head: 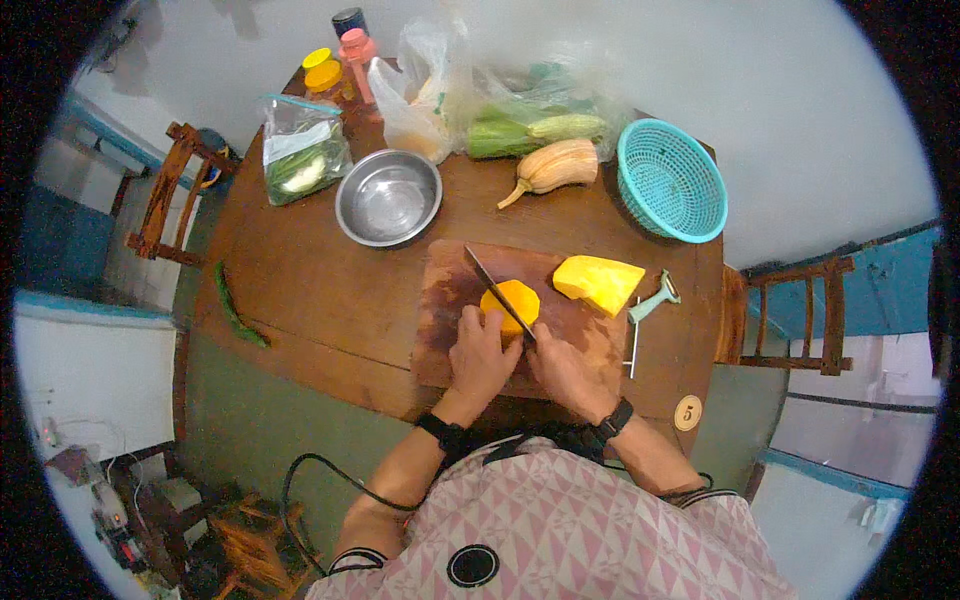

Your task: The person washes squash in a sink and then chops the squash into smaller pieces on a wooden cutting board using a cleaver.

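On the wooden cutting board (pixel 450 277) lies a peeled orange squash piece (pixel 523 298) with a flat cut face. My left hand (pixel 480 356) holds it steady from the near left side, fingertips on its edge. Across its top runs a kitchen knife (pixel 491 283), blade pointing away to the upper left. The handle is in my right hand (pixel 566 371), mostly hidden by the fingers. A larger peeled yellow squash piece (pixel 598 281) rests at the board's upper right. Right of the board is a light green peeler (pixel 652 300).
Behind the board stand a steel bowl (pixel 388 198), an uncut squash (pixel 559 166) and a turquoise plastic basket (pixel 671 181). Bagged vegetables (pixel 499 131), a zip bag of greens (pixel 304 154) and jars (pixel 324 77) line the back. A green chili-like vegetable (pixel 236 311) lies far left.
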`<state>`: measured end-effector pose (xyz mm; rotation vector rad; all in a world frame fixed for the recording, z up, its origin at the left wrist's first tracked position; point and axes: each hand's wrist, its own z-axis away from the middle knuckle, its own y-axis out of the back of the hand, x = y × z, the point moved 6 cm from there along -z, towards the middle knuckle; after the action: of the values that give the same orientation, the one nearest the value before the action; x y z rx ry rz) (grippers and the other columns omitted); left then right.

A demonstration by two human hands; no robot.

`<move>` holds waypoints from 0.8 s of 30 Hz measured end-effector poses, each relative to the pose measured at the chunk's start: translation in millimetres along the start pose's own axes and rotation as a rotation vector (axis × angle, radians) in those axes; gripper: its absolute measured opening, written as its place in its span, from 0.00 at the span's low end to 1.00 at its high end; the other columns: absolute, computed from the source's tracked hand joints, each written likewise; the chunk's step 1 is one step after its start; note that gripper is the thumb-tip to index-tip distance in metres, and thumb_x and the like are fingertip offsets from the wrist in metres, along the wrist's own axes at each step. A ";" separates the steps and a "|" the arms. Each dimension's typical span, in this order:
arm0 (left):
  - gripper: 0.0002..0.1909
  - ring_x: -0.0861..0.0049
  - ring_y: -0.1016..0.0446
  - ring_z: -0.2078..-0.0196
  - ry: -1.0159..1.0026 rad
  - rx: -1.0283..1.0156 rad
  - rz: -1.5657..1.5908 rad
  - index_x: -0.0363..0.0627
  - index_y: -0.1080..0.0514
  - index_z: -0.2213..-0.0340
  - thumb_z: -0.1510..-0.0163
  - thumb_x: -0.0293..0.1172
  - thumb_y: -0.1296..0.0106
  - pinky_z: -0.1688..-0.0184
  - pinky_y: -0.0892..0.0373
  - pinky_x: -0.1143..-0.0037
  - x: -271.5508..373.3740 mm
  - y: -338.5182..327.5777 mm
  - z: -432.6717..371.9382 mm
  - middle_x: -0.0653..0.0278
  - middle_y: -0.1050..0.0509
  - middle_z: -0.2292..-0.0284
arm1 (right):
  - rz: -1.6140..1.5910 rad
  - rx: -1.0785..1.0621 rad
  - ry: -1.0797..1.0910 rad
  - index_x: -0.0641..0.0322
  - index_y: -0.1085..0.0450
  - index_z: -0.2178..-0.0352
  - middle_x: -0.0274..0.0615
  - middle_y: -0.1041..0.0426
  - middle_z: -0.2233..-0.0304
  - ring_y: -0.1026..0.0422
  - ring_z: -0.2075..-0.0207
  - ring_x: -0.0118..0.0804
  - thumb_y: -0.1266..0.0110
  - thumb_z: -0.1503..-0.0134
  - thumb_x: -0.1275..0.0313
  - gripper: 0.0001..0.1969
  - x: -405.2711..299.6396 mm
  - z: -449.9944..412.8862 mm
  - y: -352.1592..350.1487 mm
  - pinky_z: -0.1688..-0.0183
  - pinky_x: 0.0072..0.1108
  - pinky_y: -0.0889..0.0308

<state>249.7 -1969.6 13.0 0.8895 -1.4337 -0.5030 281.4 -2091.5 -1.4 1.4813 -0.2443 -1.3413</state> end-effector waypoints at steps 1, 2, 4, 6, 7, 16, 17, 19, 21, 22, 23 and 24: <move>0.19 0.57 0.36 0.62 0.027 -0.005 -0.041 0.43 0.37 0.67 0.60 0.35 0.43 0.71 0.33 0.65 -0.3 -0.3 -3.0 0.54 0.40 0.65 | -0.036 -0.014 -0.009 0.67 0.45 0.66 0.61 0.31 0.79 0.31 0.75 0.62 0.58 0.49 0.76 0.09 2.2 1.3 -1.4 0.76 0.44 0.38; 0.20 0.57 0.36 0.62 0.053 -0.010 -0.082 0.44 0.37 0.68 0.61 0.37 0.42 0.72 0.33 0.65 -0.9 -0.8 -5.1 0.54 0.40 0.65 | -0.073 -0.028 -0.017 0.66 0.45 0.66 0.62 0.31 0.79 0.31 0.74 0.63 0.57 0.49 0.76 0.09 4.3 2.3 -2.5 0.75 0.44 0.37; 0.21 0.58 0.36 0.62 0.028 0.009 -0.097 0.43 0.37 0.68 0.62 0.39 0.42 0.72 0.33 0.65 0.3 -1.3 -6.4 0.54 0.40 0.65 | -0.107 0.002 -0.032 0.65 0.45 0.65 0.61 0.31 0.78 0.31 0.73 0.63 0.55 0.50 0.76 0.10 13.2 1.6 -6.1 0.74 0.44 0.37; 0.22 0.59 0.36 0.62 0.004 0.032 -0.113 0.43 0.37 0.68 0.63 0.40 0.42 0.73 0.33 0.64 0.1 0.0 -7.4 0.55 0.40 0.66 | -0.142 0.033 -0.043 0.64 0.44 0.65 0.61 0.31 0.78 0.31 0.72 0.63 0.54 0.50 0.76 0.11 20.2 1.3 -4.1 0.73 0.44 0.37; 0.22 0.58 0.35 0.63 0.021 0.024 -0.083 0.43 0.37 0.69 0.64 0.40 0.42 0.72 0.33 0.64 -3.7 1.3 -7.5 0.55 0.40 0.66 | -0.217 0.077 0.003 0.63 0.44 0.64 0.61 0.31 0.77 0.31 0.71 0.62 0.52 0.50 0.76 0.12 20.8 1.1 0.6 0.72 0.43 0.37; 0.23 0.56 0.34 0.63 -0.020 0.022 0.081 0.41 0.38 0.69 0.66 0.38 0.41 0.69 0.32 0.64 -10.7 16.6 -14.2 0.53 0.39 0.67 | -0.250 0.088 -0.097 0.66 0.42 0.62 0.57 0.30 0.78 0.30 0.73 0.58 0.51 0.50 0.75 0.14 15.1 9.8 23.8 0.72 0.40 0.36; 0.23 0.56 0.34 0.63 0.009 0.002 0.056 0.41 0.38 0.68 0.65 0.38 0.41 0.69 0.32 0.64 -9.1 15.0 -15.0 0.53 0.39 0.66 | -0.128 0.059 -0.078 0.67 0.43 0.64 0.58 0.31 0.79 0.30 0.74 0.58 0.52 0.50 0.76 0.12 -1.7 13.5 26.1 0.74 0.39 0.36; 0.23 0.56 0.34 0.63 0.025 0.003 0.027 0.41 0.38 0.67 0.65 0.37 0.41 0.69 0.32 0.63 -5.8 5.4 -18.3 0.53 0.39 0.66 | -0.007 0.033 -0.056 0.68 0.44 0.67 0.58 0.31 0.80 0.30 0.76 0.58 0.54 0.50 0.76 0.10 -11.5 18.5 21.9 0.76 0.39 0.35; 0.24 0.56 0.34 0.63 0.037 0.002 -0.001 0.41 0.38 0.67 0.64 0.37 0.41 0.69 0.32 0.63 -2.0 -0.6 -20.9 0.53 0.39 0.66 | 0.082 0.030 0.018 0.67 0.45 0.70 0.59 0.31 0.82 0.30 0.79 0.57 0.57 0.49 0.77 0.06 -10.5 18.8 13.0 0.79 0.40 0.35; 0.24 0.56 0.34 0.63 0.020 0.019 -0.023 0.41 0.38 0.67 0.64 0.37 0.41 0.69 0.32 0.63 1.4 -0.8 -22.5 0.53 0.40 0.66 | 0.051 0.041 0.030 0.67 0.44 0.71 0.58 0.31 0.83 0.29 0.80 0.56 0.58 0.50 0.78 0.05 -8.1 16.7 13.4 0.80 0.40 0.35; 0.24 0.56 0.34 0.63 0.003 0.037 -0.044 0.41 0.39 0.66 0.63 0.37 0.41 0.69 0.32 0.63 4.4 -0.2 -24.2 0.53 0.40 0.66 | 0.049 0.046 0.026 0.67 0.44 0.71 0.58 0.31 0.83 0.29 0.80 0.56 0.58 0.50 0.78 0.05 -6.4 14.6 14.0 0.80 0.40 0.35; 0.24 0.56 0.34 0.63 -0.003 0.030 -0.045 0.41 0.39 0.66 0.63 0.37 0.41 0.69 0.32 0.63 5.5 -1.0 -24.1 0.53 0.40 0.66 | 0.032 0.061 0.033 0.68 0.44 0.69 0.60 0.32 0.82 0.31 0.79 0.58 0.57 0.50 0.78 0.06 -6.7 13.6 14.3 0.79 0.41 0.36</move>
<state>274.0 -1969.1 17.8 0.9475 -1.4294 -0.5178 274.9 -2099.9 16.5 1.5433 -0.2886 -1.2924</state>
